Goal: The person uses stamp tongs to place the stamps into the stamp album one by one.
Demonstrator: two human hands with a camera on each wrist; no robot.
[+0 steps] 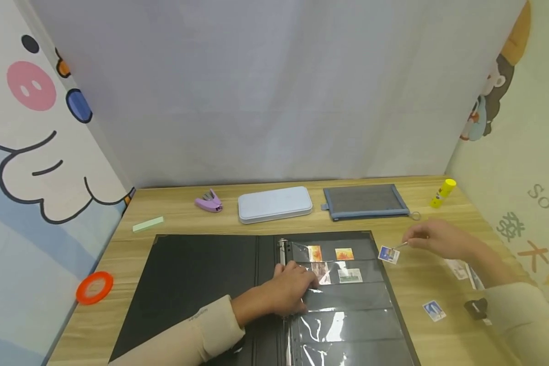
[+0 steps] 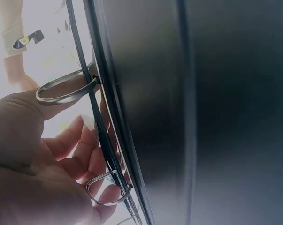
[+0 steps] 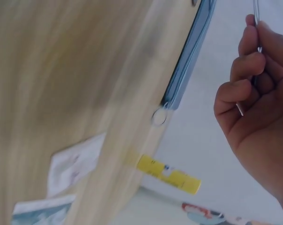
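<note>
Left sleeve (image 1: 206, 325), left hand (image 1: 292, 290) relaxed on album (image 1: 196, 274); right hand (image 1: 441, 240) pinches tweezers (image 1: 401, 245) bearing stamp (image 1: 388, 255); leftward, four stamps (image 1: 344, 253) pocketed; below, loose stamp (image 1: 434, 310) unfiled

The black album (image 1: 201, 284) lay open, with metal rings (image 1: 282, 249) along its spine and a page (image 1: 347, 330) of clear pockets on its right half. The left hand (image 1: 289, 290) rested over the spine and this page's inner edge. The two upper rows of pockets contained two orange stamps (image 1: 344, 253), then a brownish stamp (image 1: 321, 273) and a green stamp (image 1: 349, 275). Just outside the album's right edge, thin tweezers (image 1: 401, 245), pinched by the right hand (image 1: 441, 240), held a blue, white-bordered stamp (image 1: 389, 255), slightly tilted.
</note>
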